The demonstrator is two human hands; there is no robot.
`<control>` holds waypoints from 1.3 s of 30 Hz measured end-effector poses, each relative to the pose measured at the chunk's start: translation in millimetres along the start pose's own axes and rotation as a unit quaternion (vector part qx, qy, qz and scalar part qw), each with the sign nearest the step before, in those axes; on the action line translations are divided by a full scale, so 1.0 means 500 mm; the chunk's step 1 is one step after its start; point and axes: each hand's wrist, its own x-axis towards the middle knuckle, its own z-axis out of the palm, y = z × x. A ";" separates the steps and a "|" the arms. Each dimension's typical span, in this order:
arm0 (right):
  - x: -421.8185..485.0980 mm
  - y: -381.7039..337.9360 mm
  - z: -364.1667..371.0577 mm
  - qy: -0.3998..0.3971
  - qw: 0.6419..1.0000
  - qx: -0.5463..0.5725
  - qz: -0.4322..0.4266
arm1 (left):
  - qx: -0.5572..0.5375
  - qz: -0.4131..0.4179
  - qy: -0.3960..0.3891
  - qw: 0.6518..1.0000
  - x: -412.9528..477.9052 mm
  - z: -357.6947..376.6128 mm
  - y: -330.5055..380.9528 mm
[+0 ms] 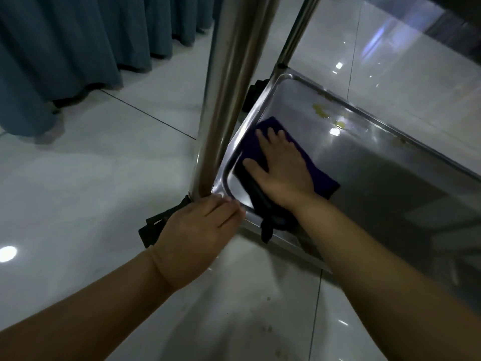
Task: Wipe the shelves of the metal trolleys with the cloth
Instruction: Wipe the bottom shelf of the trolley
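Note:
The bottom shelf (369, 162) of a metal trolley fills the right half of the view, a shallow steel tray with a raised rim. A dark purple cloth (320, 178) lies in its near left corner. My right hand (281, 168) presses flat on the cloth with fingers spread and straight. My left hand (197, 230) rests on the shelf's near corner at the foot of the trolley's upright post (226, 95), fingers laid along the rim. Yellowish stains (322, 112) sit near the far rim of the shelf.
White glossy floor tiles (91, 183) surround the trolley. Blue curtains (65, 48) hang at the upper left. A black caster (153, 227) sticks out under the near corner, another (253, 95) at the far corner. A second post (296, 29) rises behind.

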 end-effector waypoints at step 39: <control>-0.131 0.226 -0.046 0.062 0.945 -0.005 0.320 | 0.015 -0.041 -0.072 0.996 0.008 -0.028 0.049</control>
